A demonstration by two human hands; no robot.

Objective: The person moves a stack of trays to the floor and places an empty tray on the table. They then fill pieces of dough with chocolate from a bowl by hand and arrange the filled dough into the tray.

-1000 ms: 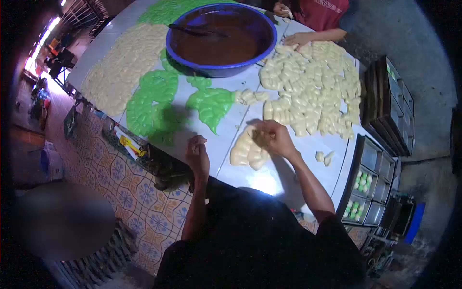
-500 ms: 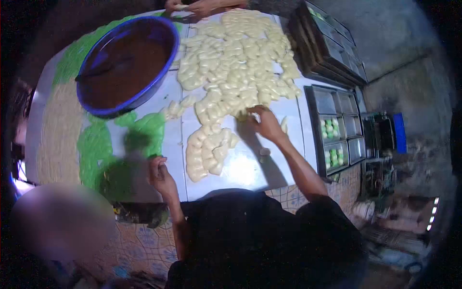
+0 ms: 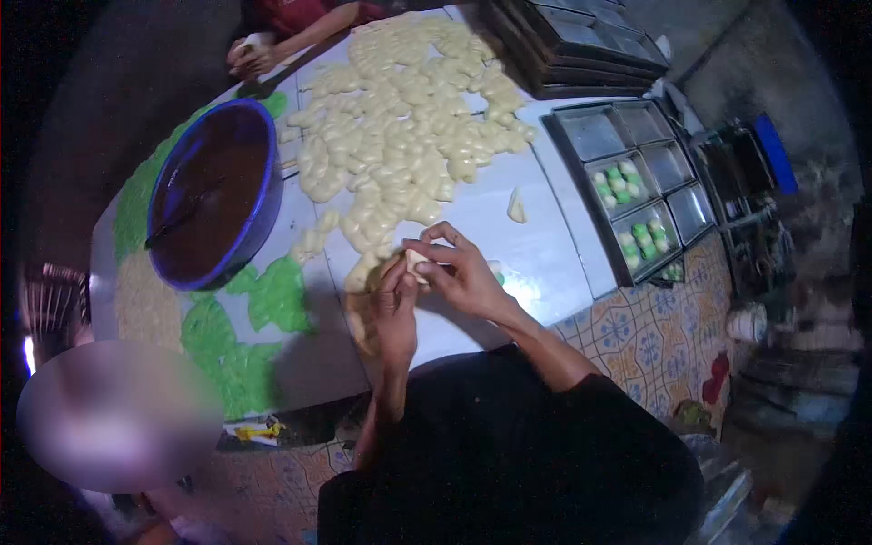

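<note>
My left hand [image 3: 397, 313] and my right hand [image 3: 465, 280] meet above the near part of the table. Between their fingertips they pinch a small pale piece of dough [image 3: 416, 264]. Beneath and beyond them spreads a lumpy cream-coloured dough sheet [image 3: 391, 145]. Just right of my right hand a small white and green dough ball [image 3: 496, 270] is partly hidden. A loose dough scrap [image 3: 517, 206] lies farther right. Flat green dough [image 3: 277, 295] is left of my hands.
A blue basin [image 3: 270, 195] of brown filling stands at the left. Divided metal trays [image 3: 595, 218] at the right hold green and white balls in two compartments; more trays [image 3: 581, 54] are stacked behind. Across the table another person's hands [image 3: 252, 57] hold something pale.
My hands have come together, with a dough piece now between them. The view has turned and shifted. The other person's hands now appear farther left.
</note>
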